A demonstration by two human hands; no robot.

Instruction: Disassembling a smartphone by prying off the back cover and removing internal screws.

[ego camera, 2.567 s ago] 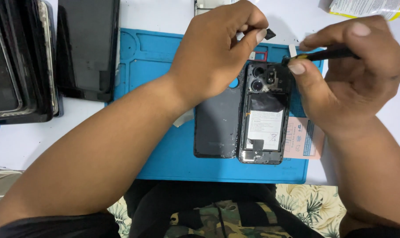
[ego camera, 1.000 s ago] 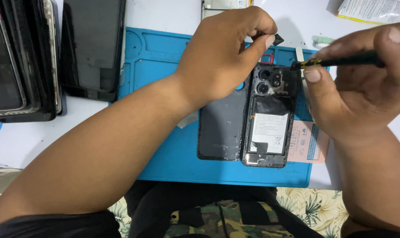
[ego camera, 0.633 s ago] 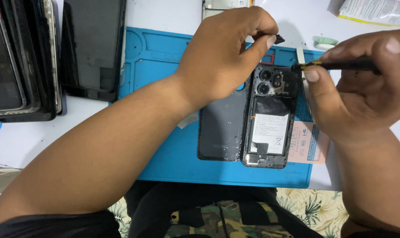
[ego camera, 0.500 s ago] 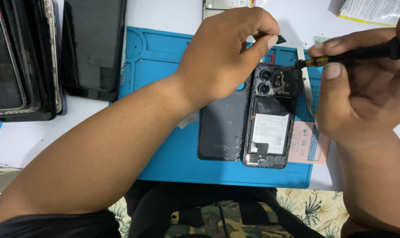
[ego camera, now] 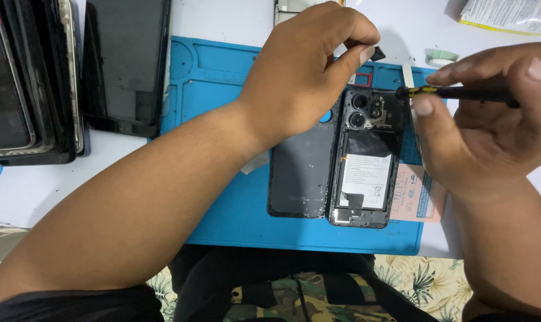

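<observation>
My right hand (ego camera: 491,128) has drawn back from the opened phone (ego camera: 366,158): a couple of seconds ago its fingers lay over the phone's camera corner, and now they sit off its right edge, with only the thumb near that edge. The screwdriver (ego camera: 461,92) I hold has swung from a slant to nearly level, its tip now just beside the phone's top right corner. My left hand (ego camera: 306,77) has lifted a small black piece (ego camera: 374,53) (pinched between thumb and forefinger) from close against the phone's top edge to a little above it.
</observation>
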